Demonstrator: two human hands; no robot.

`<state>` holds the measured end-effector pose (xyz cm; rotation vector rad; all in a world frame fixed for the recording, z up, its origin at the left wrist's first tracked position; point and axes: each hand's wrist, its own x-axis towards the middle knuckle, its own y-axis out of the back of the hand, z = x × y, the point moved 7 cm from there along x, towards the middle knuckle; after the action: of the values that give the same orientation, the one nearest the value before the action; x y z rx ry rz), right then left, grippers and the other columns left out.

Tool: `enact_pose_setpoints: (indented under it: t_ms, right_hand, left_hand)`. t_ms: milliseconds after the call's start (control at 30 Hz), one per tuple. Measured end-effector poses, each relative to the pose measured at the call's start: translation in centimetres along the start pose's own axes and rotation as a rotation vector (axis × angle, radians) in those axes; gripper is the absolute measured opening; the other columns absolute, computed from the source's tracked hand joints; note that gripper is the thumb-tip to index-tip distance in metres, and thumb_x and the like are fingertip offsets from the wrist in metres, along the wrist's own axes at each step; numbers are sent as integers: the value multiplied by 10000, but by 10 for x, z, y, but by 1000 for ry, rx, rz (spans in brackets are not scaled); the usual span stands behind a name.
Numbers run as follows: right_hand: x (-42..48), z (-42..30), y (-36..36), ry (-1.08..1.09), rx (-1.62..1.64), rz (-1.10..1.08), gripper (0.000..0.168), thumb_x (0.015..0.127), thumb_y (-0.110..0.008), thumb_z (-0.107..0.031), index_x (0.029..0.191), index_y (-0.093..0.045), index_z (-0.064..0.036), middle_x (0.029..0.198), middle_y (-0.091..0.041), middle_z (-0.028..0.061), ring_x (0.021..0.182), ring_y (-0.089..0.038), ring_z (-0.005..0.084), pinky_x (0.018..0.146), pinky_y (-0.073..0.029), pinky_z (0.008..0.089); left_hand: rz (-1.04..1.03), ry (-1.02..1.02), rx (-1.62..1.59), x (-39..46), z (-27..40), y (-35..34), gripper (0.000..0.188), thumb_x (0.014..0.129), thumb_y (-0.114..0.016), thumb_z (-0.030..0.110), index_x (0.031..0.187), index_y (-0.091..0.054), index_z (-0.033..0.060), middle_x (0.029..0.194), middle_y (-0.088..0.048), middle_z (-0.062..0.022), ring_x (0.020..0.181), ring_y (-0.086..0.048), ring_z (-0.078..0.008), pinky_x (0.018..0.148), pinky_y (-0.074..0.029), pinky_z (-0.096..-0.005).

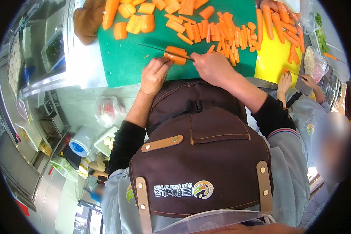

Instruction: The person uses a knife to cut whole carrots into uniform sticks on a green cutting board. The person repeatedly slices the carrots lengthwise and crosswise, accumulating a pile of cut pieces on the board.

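On a green cutting board (122, 64), my right hand (212, 68) is closed around the handle end of a knife (152, 47). Its long dark blade lies across a thick piece of carrot (178, 52). With its fingertips, my left hand (156, 73) holds that piece at its near left end. Beyond the blade are several chunky carrot sections (147, 23), and to the right a pile of carrot sticks (216, 30) spreads over the board. One long whole carrot (110, 13) lies at the board's far left.
At right, a co-worker's hands (285, 82) hold a carrot piece and a knife at a yellow cutting board (269, 64) with whole carrots (278, 25). A brown cloth (87, 25) lies left of my board. A bucket (80, 143) and a plastic bag (106, 111) stand below, left.
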<state>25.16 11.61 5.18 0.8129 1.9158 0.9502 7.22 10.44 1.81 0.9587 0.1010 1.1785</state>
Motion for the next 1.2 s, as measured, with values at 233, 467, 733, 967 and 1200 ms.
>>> enact_pose_setpoints:
  t_ms: [233, 467, 733, 967, 1200]
  right_hand:
    - [-22, -13, 16, -37, -18, -149, 143, 872, -572, -88, 949, -633, 16, 724, -687, 213, 734, -714, 420, 643, -556, 546]
    - [11, -11, -21, -57, 93, 37, 143, 921, -563, -122, 959, -635, -5, 745, -698, 225, 718, -714, 418, 642, -556, 549]
    - [-43, 25, 9, -232, 107, 125, 247, 966, -620, -211, 1140, -685, -47, 762, -709, 191, 758, -712, 404, 671, -554, 533]
    - [-57, 17, -21, -109, 117, 19, 177, 950, -613, -188, 1042, -673, -50, 775, -709, 194, 767, -711, 398, 679, -553, 522]
    - [-61, 39, -23, -277, 172, 66, 200, 952, -616, -194, 1063, -688, -44, 815, -716, 197, 819, -714, 401, 719, -558, 536]
  left_hand:
    - [6, -28, 19, -3, 4, 2, 273, 764, -735, 22, 1030, -764, 76, 1036, -694, -38, 908, -676, -231, 743, -575, -340]
    - [-10, -4, -8, -3, 0, -1, 233, 782, -739, 27, 1007, -760, 84, 1055, -695, -43, 923, -681, -240, 755, -577, -352]
    - [271, 180, 17, 40, -34, 22, 194, 847, -801, 49, 1027, -731, 62, 1030, -706, -103, 991, -667, -306, 882, -534, -403]
    - [183, 352, 480, 85, -70, 31, 805, 746, -917, 421, 1357, -555, 42, 1345, -534, -198, 1250, -473, -424, 1056, -406, -513]
    - [97, 307, 426, 82, -86, 28, 647, 741, -906, 255, 1282, -618, 47, 1270, -563, -190, 1209, -513, -412, 1058, -409, -521]
